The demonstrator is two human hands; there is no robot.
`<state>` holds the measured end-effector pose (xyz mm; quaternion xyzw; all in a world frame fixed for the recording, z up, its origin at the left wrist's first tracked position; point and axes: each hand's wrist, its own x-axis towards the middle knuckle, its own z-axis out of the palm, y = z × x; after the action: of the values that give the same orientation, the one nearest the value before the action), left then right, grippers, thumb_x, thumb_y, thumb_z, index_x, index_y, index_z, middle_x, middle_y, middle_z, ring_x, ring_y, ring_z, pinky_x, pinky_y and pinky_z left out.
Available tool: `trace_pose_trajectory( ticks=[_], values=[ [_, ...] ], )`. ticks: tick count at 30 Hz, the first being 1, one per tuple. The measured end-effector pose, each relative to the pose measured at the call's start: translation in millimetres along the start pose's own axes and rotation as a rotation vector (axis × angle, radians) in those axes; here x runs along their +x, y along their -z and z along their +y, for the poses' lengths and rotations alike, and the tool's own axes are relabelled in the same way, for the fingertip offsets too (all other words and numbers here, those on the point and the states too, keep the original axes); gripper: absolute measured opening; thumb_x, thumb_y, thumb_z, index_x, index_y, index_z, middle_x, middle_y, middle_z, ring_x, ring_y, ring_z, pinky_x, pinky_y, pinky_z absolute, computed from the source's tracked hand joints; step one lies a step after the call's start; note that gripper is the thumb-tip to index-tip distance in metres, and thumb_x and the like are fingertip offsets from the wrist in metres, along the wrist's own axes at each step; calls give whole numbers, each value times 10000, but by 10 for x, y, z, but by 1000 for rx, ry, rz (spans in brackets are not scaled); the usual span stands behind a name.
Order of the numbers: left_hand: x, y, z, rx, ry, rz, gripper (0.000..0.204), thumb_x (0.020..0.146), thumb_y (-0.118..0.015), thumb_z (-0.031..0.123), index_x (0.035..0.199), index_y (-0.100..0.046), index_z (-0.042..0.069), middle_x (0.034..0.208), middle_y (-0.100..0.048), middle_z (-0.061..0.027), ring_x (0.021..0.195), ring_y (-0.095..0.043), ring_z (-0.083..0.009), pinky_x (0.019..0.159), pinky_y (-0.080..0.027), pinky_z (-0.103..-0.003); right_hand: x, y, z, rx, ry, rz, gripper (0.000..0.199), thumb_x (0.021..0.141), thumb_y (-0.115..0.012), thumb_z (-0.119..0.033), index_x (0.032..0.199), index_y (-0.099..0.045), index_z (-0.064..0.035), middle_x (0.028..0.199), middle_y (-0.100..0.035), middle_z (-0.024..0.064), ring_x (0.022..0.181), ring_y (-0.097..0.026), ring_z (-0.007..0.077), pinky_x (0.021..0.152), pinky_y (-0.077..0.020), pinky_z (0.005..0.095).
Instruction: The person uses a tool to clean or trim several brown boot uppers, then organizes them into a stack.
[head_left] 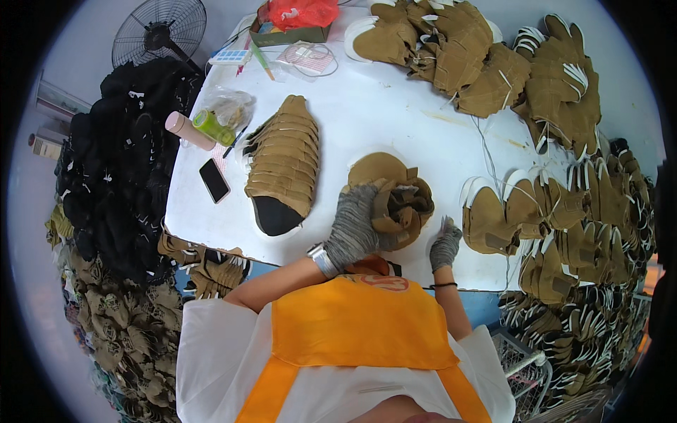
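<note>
Where the black heap (116, 176) fills the far left, its pieces run together too darkly to separate, and it hides the foot of the fan (159, 35). Along the left of the white table (395, 99), a pink bottle (189, 130) lies beside a green container (211, 127), and any lettering on either is too small to make out. The phone (214, 180) shows only a dark screen. To its right, a stack of brown pieces (284, 158) overlaps so tightly that most show as strips, and behind it a red bag (303, 13) covers much of a box (290, 36). Your gloved left hand (356, 218) is closed on a brown upper (403, 202) over the near edge of the table, some fingertips hidden from view. Below, your orange apron (360, 321) carries a red mark, bent by the steep angle. Your gloved right hand (444, 247) is just right of that upper, apart from it, fingers loosely bent; I cannot tell whether it holds anything. Farther right, the uppers in rows (486, 218) overlap, and the lower piles (578, 345) blur toward the dark rim
</note>
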<state>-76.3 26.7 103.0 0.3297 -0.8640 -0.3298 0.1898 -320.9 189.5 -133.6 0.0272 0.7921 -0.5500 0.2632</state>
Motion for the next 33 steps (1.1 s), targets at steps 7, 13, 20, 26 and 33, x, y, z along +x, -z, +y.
trace_pose_trajectory(
  ticks=[7,13,20,26,33],
  values=[
    [647,247,-281,-910,98,80,675,805,-737,288,1334,-404,34,1224,-530,-84,1102,-507,-155,953,-433,-288,-333,173,-494,-995,696,-51,300,815,-610,-143,1104,-619,-61,1181,-566,198,1091,-541,319,915,-433,380],
    [1283,408,-1155,-926,485,42,722,793,-671,534,1265,-513,11,1147,-603,-111,1047,-569,-204,904,-459,-294,-900,-53,-608,-70,43,-1119,480,864,-645,-319,1222,-542,-16,1166,-593,112,1082,-530,203,935,-419,345],
    [1614,325,-1383,-926,615,103,707,801,-652,547,1256,-536,18,1180,-601,-127,1051,-585,-211,898,-476,-308,-1151,-569,-708,170,147,-1026,537,859,-669,-379,1206,-522,3,1139,-584,113,1000,-556,162,856,-474,309],
    [1747,143,-1095,-1019,716,-135,732,824,-620,565,1302,-513,21,1255,-567,-161,1103,-548,-242,955,-433,-304,-1432,-680,-1093,99,364,-1168,486,898,-633,-306,1247,-481,-4,1183,-555,121,1044,-564,184,878,-479,302],
    [1529,-380,-1610,-882,448,-245,782,897,-523,553,1394,-359,-28,1399,-428,-150,1268,-406,-229,1077,-294,-307,-1697,-975,-1078,504,-318,-1042,686,939,-495,-480,1391,-322,7,1301,-486,136,1196,-492,250,1038,-381,339]
  ],
)
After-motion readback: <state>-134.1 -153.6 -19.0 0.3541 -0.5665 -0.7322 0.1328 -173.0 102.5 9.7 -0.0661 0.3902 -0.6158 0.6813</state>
